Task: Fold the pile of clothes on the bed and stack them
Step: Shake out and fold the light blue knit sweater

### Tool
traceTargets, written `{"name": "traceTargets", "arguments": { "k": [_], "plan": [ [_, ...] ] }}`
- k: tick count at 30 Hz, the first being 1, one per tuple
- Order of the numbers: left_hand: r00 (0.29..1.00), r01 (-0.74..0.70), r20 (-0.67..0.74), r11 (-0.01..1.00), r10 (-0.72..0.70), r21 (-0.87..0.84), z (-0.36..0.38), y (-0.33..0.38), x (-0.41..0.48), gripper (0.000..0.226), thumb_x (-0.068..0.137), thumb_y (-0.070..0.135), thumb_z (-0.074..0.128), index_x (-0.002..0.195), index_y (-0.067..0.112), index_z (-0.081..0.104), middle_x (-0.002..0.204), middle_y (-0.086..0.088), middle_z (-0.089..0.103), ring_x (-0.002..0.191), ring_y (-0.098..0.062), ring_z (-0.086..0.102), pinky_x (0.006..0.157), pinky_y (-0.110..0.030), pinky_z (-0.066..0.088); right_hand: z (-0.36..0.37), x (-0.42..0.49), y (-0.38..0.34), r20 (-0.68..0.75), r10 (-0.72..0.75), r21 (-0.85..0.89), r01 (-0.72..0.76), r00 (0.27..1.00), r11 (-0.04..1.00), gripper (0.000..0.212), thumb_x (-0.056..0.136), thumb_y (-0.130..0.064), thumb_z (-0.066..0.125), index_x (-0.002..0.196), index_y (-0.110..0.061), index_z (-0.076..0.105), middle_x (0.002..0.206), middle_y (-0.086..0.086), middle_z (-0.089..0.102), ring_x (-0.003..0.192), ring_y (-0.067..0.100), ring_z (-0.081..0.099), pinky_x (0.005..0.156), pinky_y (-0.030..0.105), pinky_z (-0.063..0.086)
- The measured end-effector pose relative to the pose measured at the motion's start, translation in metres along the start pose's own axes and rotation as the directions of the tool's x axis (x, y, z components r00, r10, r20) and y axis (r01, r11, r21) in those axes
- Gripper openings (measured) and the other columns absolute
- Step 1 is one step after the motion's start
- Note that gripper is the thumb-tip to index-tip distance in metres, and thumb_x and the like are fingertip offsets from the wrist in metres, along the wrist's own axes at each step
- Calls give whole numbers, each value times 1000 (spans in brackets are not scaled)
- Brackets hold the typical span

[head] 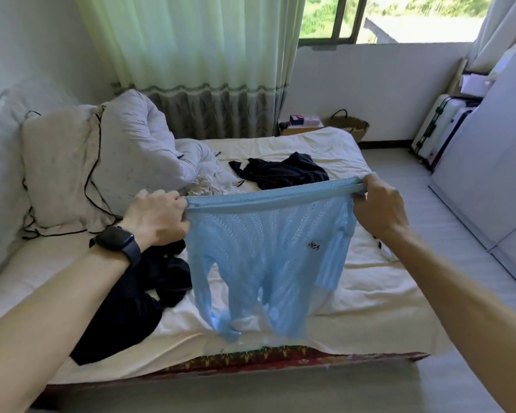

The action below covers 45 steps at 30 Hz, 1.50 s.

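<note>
Head view: left hand point(158, 217) and right hand point(380, 205) pinch a lacy, rib-edged blue sweater point(265, 257).

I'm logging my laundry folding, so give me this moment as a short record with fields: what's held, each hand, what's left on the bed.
held: blue top, hanging spread above the bed
left hand: grips the top edge's left end
right hand: grips the top edge's right end
unfolded: far black garment mid-bed; near black garment at the near edge
folded stack: none visible
</note>
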<state>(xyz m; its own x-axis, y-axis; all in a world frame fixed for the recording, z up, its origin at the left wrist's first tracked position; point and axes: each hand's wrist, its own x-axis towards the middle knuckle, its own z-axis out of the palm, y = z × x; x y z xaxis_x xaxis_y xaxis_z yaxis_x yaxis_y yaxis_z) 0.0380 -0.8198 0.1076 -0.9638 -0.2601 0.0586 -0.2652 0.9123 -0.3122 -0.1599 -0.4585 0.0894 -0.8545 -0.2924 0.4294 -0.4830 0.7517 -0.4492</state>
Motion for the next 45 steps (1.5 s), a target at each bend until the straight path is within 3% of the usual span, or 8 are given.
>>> {"name": "traceTargets", "arguments": {
  "k": [4, 8, 12, 16, 21, 24, 32, 45],
  "plan": [
    [966, 234, 38, 801, -256, -551, -23, 21, -12, 49, 83, 65, 64, 97, 20, 55, 91, 1, 61, 86, -27, 60, 74, -37, 44, -38, 3, 11, -78, -132, 141, 142, 988, 980, 9, 97, -5, 50, 106, -4, 50, 99, 13, 53, 83, 37, 54, 67, 38, 36],
    [897, 149, -94, 494, -433, -856, -47, 58, -23, 31, 90, 18, 71, 117, 11, 58, 98, -6, 63, 88, -25, 58, 70, -26, 41, -69, -7, 19, -191, -180, 253, 226, 965, 941, 33, 100, -2, 50, 126, -20, 43, 116, 21, 58, 86, 31, 57, 67, 37, 41],
    [909, -7, -180, 416, -377, -909, -75, 73, -45, 27, 88, -1, 66, 106, 19, 64, 88, 1, 62, 68, -2, 56, 59, -5, 39, -95, -21, 56, -190, -31, 271, 83, 981, 959, 42, 98, -4, 55, 134, -18, 39, 97, 12, 60, 79, 32, 56, 69, 39, 43],
    [993, 7, 7, 3, -119, -1000, -92, 80, -82, 41, 87, -12, 65, 94, 27, 71, 93, -4, 72, 79, -5, 67, 68, -14, 52, -112, -38, 101, -29, 195, 136, -189, 980, 972, 27, 104, -21, 47, 117, -5, 65, 112, 23, 57, 104, 45, 56, 89, 42, 42],
    [945, 154, 326, 845, 25, -512, -71, 114, -100, 22, 94, 14, 62, 115, 18, 63, 113, -7, 66, 107, -26, 62, 90, -34, 50, -118, -74, 123, 147, 142, 147, -163, 979, 976, 25, 106, -26, 45, 116, -9, 61, 108, 28, 64, 97, 45, 58, 77, 40, 39],
    [927, 184, 373, 920, -46, -345, -54, 131, -116, 15, 97, 25, 58, 90, 18, 68, 97, -6, 70, 95, -26, 63, 73, -33, 45, -116, -95, 134, 205, 131, 150, -163, 970, 975, 26, 107, -26, 47, 121, -9, 61, 109, 28, 65, 100, 44, 58, 75, 36, 33],
    [885, 445, 461, -177, -63, -878, -24, 135, -149, 25, 87, 28, 69, 102, 8, 73, 95, -12, 73, 71, -16, 70, 64, -27, 58, -128, -127, 183, 289, 180, 43, -201, 940, 979, 55, 100, -48, 55, 62, -8, 47, 61, 10, 53, 67, 33, 51, 60, 39, 35],
    [931, 362, 323, 528, -168, -768, 12, 158, -85, 12, 88, 31, 77, 76, 29, 74, 68, 16, 68, 64, 4, 58, 54, -12, 37, -70, -86, 208, 274, 189, -136, -156, 943, 978, 40, 107, -37, 43, 98, -3, 60, 112, 27, 63, 104, 45, 58, 82, 46, 44]
  ]
}}
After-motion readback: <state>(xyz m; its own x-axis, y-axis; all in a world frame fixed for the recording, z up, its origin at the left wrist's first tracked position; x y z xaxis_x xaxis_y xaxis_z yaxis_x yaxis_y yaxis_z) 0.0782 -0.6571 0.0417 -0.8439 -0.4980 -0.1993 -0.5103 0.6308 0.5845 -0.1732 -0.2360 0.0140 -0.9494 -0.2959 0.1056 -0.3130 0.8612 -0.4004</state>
